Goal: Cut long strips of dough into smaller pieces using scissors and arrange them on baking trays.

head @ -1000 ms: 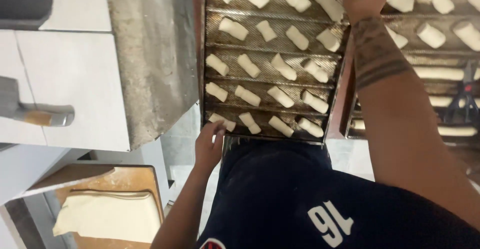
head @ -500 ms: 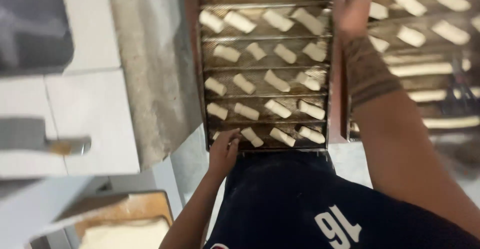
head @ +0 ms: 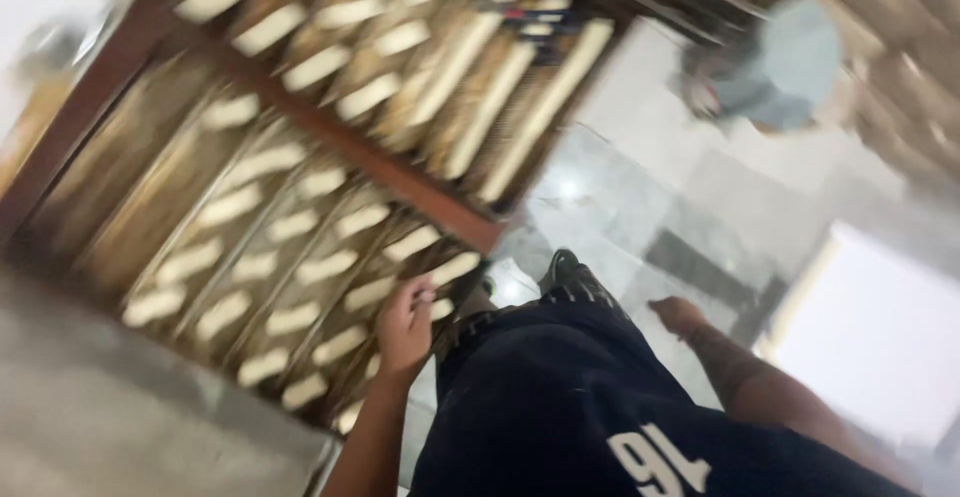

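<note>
2 hands have moved: the left hand (head: 405, 325) stays curled at the rack (head: 400, 182), the right hand (head: 678, 314) has dropped away, empty.

The tray rack (head: 300, 147) fills the upper left and the middle of the frame, tilted. On its trays lie rows of dough pieces (head: 270, 222), one row above another. The left hand (head: 405, 322) is at the lower edge of the rack, low in the centre, touching or just beside a dough piece there. The right hand (head: 680, 315) is to the right of it, apart from the rack, over the floor (head: 640, 207). A shoe (head: 562, 269) stands on the floor between both hands.
</note>
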